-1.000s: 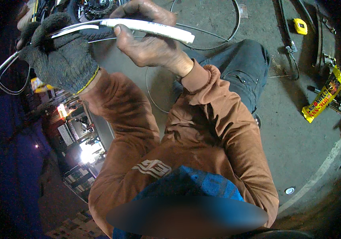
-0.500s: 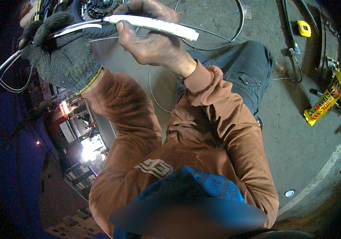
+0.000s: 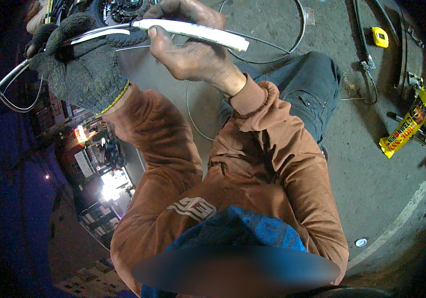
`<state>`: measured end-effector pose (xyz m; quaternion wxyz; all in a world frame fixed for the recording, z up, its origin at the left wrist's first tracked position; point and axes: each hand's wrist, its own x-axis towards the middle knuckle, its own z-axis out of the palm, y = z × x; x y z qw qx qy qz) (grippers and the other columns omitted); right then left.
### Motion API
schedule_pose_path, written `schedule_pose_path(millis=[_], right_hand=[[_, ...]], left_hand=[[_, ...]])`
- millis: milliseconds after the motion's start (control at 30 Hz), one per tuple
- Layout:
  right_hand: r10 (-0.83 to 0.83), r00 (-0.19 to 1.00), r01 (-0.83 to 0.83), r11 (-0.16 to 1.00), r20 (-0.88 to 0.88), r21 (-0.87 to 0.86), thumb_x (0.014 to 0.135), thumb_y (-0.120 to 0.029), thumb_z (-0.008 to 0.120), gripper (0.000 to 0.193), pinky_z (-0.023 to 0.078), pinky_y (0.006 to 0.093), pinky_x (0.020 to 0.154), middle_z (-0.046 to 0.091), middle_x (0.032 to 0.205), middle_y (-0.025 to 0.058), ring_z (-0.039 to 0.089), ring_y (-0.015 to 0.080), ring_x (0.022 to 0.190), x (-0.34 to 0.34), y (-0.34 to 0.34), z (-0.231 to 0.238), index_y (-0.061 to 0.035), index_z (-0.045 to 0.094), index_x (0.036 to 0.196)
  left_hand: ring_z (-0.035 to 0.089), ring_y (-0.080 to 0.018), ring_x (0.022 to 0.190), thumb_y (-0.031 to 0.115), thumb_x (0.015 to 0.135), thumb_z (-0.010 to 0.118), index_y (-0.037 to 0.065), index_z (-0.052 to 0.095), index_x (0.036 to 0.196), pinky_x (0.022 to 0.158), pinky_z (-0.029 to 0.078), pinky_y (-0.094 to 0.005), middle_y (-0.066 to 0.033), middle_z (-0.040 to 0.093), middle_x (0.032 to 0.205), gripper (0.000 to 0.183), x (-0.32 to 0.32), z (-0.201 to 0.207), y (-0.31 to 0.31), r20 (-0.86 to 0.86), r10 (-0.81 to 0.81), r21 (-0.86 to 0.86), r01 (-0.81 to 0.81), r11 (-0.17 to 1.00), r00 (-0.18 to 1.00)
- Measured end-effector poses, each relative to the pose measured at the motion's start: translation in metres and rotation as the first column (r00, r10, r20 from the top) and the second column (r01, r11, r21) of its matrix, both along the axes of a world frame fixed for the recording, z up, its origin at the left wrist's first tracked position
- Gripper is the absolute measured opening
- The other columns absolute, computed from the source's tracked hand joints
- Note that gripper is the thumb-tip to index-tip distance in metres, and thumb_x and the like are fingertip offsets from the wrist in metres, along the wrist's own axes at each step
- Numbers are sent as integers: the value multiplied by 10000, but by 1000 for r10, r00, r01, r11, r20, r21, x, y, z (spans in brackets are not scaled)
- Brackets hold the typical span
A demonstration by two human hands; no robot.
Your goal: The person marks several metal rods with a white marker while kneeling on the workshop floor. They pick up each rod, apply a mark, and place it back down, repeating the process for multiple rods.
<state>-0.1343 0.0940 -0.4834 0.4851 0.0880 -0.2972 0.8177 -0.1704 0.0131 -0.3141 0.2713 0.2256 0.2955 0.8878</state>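
Note:
In my right hand (image 3: 193, 54) is a white paint marker (image 3: 198, 35), pinched between thumb and fingers. Its dark tip points left, against or close to the end of a shiny thin metal rod (image 3: 14, 75); whether they touch I cannot tell. My left hand (image 3: 76, 69), in a dark grey knitted glove with a yellow hem, is closed round that rod. A white strip (image 3: 101, 36) lies along the rod beside the glove. Past the glove, the rod's far end bends back into a thin loop at the left.
A looped cable (image 3: 300, 35) lies on the floor beyond my right hand, near a wheel (image 3: 123, 12). To the right are a yellow tape measure (image 3: 380, 37), dark hoses (image 3: 364, 44), a yellow packet (image 3: 407, 126) over metal parts, and a round gauge (image 3: 361, 242).
Both hands and the marker have shifted very slightly to the right in the picture. Both grips stay the same.

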Motion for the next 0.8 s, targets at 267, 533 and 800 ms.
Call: schedule_pose_path(millis=[267,533,800], right_hand=[[-158,981,151,986,114,66,720,-144,768,194,568,327,621,706,779,92,706,233,664,3,-6,5,-76,703,889],[-161,981,163,987,104,-9,729,-119,763,179,570,314,639,707,794,100,707,215,681,3,-9,6,-55,701,885],[-118,988,123,991,96,-48,737,-107,757,178,566,303,650,702,796,108,698,186,696,-1,-5,6,-18,700,880]], left_hand=[[577,-128,1099,139,932,627,133,673,873,1033,422,-343,-26,669,946,75,4,0,4,-20,29,-35,-30,999,999],[593,-120,964,140,902,688,152,677,901,958,450,-355,11,673,960,17,1,-2,4,-21,57,-38,-58,998,998],[597,-130,926,151,895,714,157,674,933,936,456,-368,27,665,977,56,-1,-3,5,-21,53,-34,-54,998,998]])
